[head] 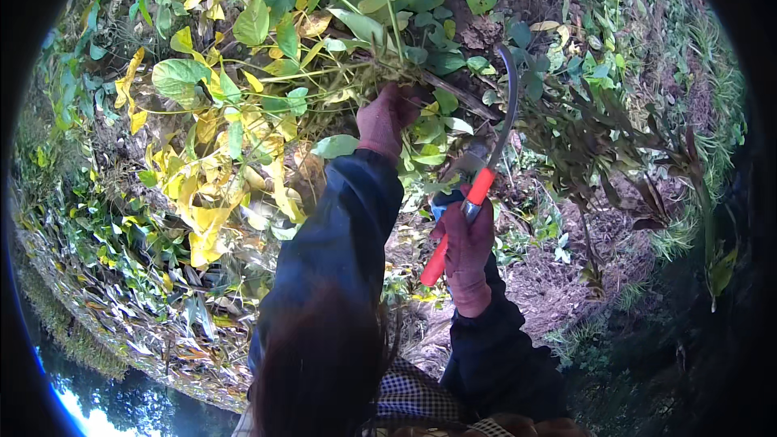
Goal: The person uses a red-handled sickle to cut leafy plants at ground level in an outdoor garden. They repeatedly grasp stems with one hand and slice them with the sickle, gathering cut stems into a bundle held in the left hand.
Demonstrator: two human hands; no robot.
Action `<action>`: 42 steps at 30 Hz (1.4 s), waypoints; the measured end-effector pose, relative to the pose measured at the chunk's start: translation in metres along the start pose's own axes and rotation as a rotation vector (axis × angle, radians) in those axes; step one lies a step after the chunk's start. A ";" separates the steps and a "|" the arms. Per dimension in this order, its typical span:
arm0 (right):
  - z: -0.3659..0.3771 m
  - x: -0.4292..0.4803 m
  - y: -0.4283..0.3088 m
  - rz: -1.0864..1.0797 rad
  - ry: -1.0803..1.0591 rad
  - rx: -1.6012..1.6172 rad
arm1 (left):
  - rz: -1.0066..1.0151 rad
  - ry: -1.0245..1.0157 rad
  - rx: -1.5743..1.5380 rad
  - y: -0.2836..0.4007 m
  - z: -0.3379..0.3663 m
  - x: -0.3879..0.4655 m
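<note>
My left hand (388, 115), which appears gloved, is closed around the stems of a leafy bean plant (364, 76), probably soybean, with fuzzy pods. Leaves partly hide its fingers. Yellow leaves (209, 218) and green ones spread out left of that arm. In my right hand (467, 249) is the red handle of a sickle (479, 188). The sickle's curved blade (512, 88) points up and away, to the right of the held stems and apart from my left hand.
A brown stalk (461, 96) slants between the stems and the blade. Dark, dry-looking plants (607, 139) stick out on the right. Bare soil and litter (564, 279) lie below them. Low green plants (139, 243) and dry leaf litter (170, 340) cover the left side.
</note>
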State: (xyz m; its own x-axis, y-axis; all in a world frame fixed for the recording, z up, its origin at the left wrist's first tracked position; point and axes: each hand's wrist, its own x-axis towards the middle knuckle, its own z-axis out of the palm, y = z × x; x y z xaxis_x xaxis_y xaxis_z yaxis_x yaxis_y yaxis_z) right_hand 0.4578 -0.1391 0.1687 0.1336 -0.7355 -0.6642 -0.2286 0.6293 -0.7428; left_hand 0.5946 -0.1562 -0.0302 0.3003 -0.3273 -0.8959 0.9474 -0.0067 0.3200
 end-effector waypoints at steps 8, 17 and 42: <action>0.005 0.018 0.008 0.062 -0.005 0.148 | 0.246 0.088 0.773 -0.001 -0.045 0.036; 0.001 0.026 0.009 0.160 -0.006 0.201 | 0.686 -0.420 0.788 0.061 -0.019 -0.063; 0.015 0.027 0.044 0.510 -0.191 0.502 | 0.928 -1.234 2.050 0.176 0.159 -0.098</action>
State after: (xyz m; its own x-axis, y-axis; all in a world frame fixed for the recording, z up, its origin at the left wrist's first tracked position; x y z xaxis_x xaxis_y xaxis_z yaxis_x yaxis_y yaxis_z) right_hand 0.4656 -0.1277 0.1172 0.3049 -0.2930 -0.9062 0.1549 0.9541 -0.2564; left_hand 0.7141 -0.2754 0.1624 -0.4707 -0.8548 -0.2186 -0.6759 0.1901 0.7120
